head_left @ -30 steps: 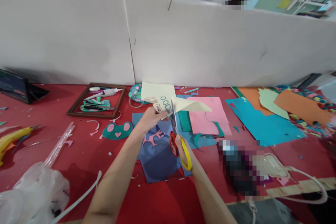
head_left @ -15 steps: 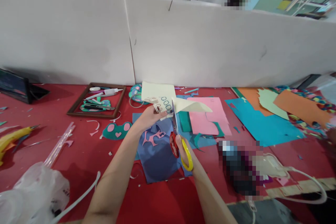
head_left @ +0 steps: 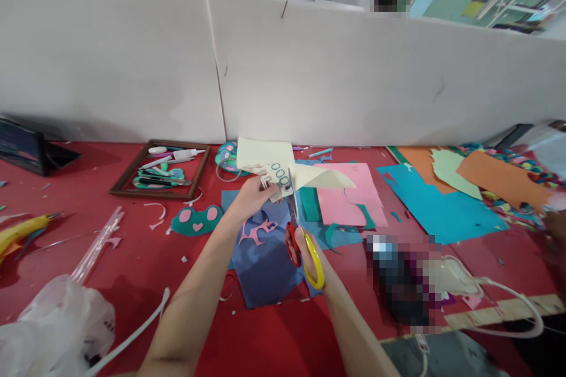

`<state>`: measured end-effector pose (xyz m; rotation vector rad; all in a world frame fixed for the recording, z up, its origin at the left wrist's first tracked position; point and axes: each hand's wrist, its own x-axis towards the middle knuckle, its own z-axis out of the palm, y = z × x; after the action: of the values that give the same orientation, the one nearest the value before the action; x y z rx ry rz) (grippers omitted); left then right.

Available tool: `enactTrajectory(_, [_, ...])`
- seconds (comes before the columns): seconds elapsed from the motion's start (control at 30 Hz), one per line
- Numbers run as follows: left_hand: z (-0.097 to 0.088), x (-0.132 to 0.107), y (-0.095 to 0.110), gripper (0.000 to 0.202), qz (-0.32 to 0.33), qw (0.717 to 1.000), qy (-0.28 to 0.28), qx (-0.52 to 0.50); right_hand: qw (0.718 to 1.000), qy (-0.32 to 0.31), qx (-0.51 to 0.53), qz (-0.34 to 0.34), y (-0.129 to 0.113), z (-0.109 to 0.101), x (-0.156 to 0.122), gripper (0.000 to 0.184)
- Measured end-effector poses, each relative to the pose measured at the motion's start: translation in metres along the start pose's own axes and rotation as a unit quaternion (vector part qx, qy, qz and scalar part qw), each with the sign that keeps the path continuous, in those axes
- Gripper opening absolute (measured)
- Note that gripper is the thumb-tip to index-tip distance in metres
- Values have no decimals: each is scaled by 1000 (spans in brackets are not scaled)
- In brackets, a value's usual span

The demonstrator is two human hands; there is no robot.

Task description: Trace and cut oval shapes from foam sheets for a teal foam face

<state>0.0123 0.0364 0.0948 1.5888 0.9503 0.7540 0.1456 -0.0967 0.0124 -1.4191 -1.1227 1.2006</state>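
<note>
My left hand (head_left: 257,191) pinches the near edge of a cream sheet (head_left: 264,154) marked with a row of small drawn loops. My right hand (head_left: 306,247) grips scissors (head_left: 316,262) with one red and one yellow handle loop. Their blades point away from me and meet the sheet just right of the loops, where a flap of it curls to the right. Beneath my hands lie dark blue felt (head_left: 265,271), a cut pink scrap (head_left: 256,231) and a pink sheet (head_left: 349,194). A green felt shape with pink spots (head_left: 197,221) rests left of my left forearm.
A brown frame (head_left: 115,185) with pens and a cutter inside stands back left, near a yellow glue gun (head_left: 26,232). Turquoise (head_left: 446,206) and orange sheets (head_left: 499,174) lie right. A plastic bag (head_left: 66,318) sits front left. A white partition (head_left: 331,70) closes off the back.
The view has shifted very slightly. My left fingers have drawn back a little from the scissor blades, and my grip on the sheet and scissors stays the same.
</note>
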Motion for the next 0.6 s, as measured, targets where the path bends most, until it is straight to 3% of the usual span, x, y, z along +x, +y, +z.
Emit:
enactTrajectory(0.1, [3,0,-2,9,3,999,24,22,1000,10,18,19,-1,2,-1,61])
enactTrajectory(0.4, [5,2,-7,13,8,1000,20,12,997,26,51,51,-8,11,-2,66])
enactTrajectory(0.6, [5,2,-8,14,14,999,24,31,998,36,39,38,-11,9,-4,62])
